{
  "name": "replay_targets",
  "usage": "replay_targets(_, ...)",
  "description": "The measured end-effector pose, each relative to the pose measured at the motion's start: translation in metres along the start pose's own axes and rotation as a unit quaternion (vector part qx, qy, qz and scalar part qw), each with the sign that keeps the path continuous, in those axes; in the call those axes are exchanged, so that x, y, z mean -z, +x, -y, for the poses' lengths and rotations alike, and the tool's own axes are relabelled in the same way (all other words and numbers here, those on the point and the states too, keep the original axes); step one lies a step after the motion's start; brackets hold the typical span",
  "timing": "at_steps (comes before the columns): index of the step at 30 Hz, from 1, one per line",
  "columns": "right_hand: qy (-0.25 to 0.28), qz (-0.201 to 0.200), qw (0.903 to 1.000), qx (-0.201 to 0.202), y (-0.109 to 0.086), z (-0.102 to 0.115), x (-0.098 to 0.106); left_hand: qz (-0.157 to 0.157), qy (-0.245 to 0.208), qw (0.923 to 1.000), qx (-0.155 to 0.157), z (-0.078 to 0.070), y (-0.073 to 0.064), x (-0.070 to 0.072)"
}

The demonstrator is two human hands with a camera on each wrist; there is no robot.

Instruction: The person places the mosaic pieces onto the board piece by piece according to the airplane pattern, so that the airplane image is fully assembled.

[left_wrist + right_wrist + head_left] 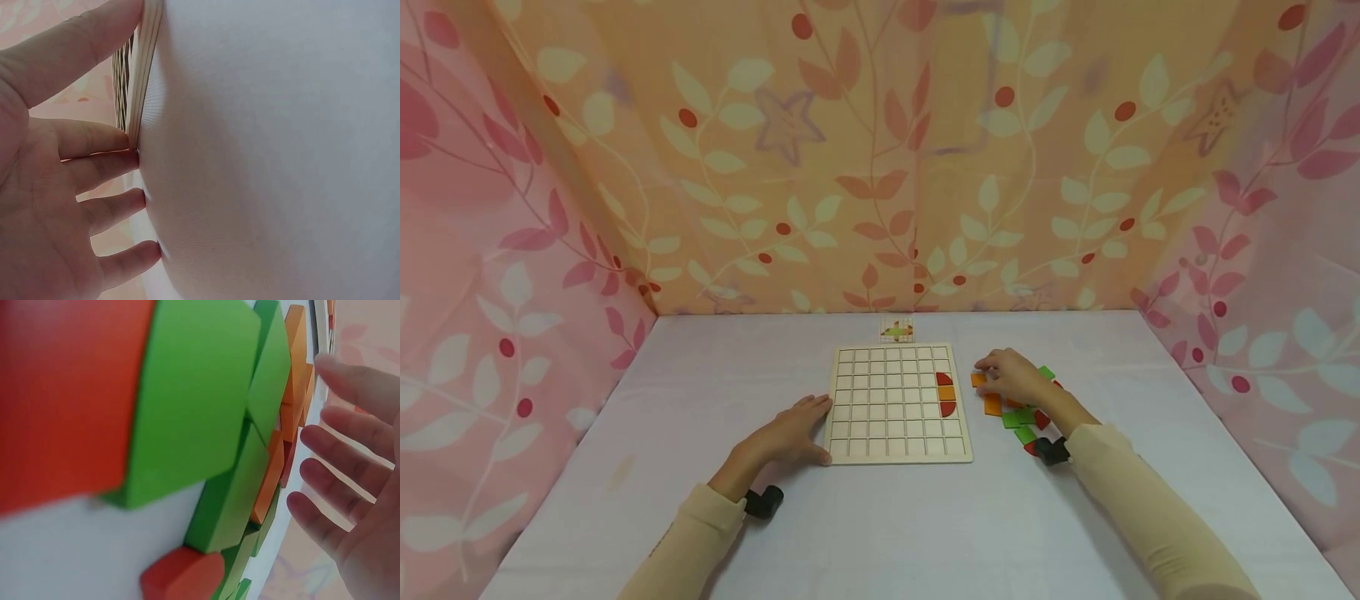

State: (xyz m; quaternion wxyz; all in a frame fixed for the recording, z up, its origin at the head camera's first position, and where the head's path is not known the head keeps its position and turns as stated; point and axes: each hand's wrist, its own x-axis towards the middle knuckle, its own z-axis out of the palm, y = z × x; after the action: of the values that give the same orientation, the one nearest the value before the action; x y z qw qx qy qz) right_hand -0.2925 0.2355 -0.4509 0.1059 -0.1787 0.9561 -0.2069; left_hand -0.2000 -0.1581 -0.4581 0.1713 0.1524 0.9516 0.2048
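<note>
Nearest to me, my two beige sleeves [1157, 508] reach in over the white cloth [887, 542], a small black wrist device [765, 502] at the left cuff and another black device [1052, 451] at the right one. My left hand [790, 429] lies unclenched, fingers spread, its thumb by the near left corner of the pale gridded board [887, 425] and its fingertips against the board's left edge. The board lies flat in front of me, between my hands.

To its right, the loose pieces [1019, 417], green, orange and red, sit in a jumbled cluster. My right hand [1017, 379] is over them, relaxed and uncurled, the fingers parted; its fingertips are by an orange piece [978, 379], though I cannot tell whether they touch it.

In the board's rightmost column, an orange square [946, 392] sits between two rounded red pieces [948, 409]. Just past the far edge lies a small pattern card [897, 330], and behind everything hangs a leaf-print curtain [880, 208].
</note>
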Motion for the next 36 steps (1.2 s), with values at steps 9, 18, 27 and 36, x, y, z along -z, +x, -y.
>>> replay_targets(9, -0.010, -0.003, 0.9999, -0.004, 0.0001, 0.0048, -0.0008, -0.003, -0.001, 1.0000, -0.002, 0.0002, 0.0003, 0.0001)
replay_targets(18, -0.014, 0.000, 0.9999, 0.004, 0.0025, 0.0068, -0.0037, 0.000, -0.001, 1.0000, -0.003, 0.0013, -0.0004, -0.0010)
replay_targets(27, -0.019, 0.008, 0.9998, -0.002, 0.0039, 0.0077, -0.0008, 0.017, 0.005, 0.9998, -0.004, -0.0014, -0.0029, 0.0053)
replay_targets(36, -0.001, 0.007, 0.9999, -0.010, 0.0052, 0.0064, 0.0004, 0.017, 0.000, 0.9998, 0.007, -0.0026, -0.0035, 0.0061)
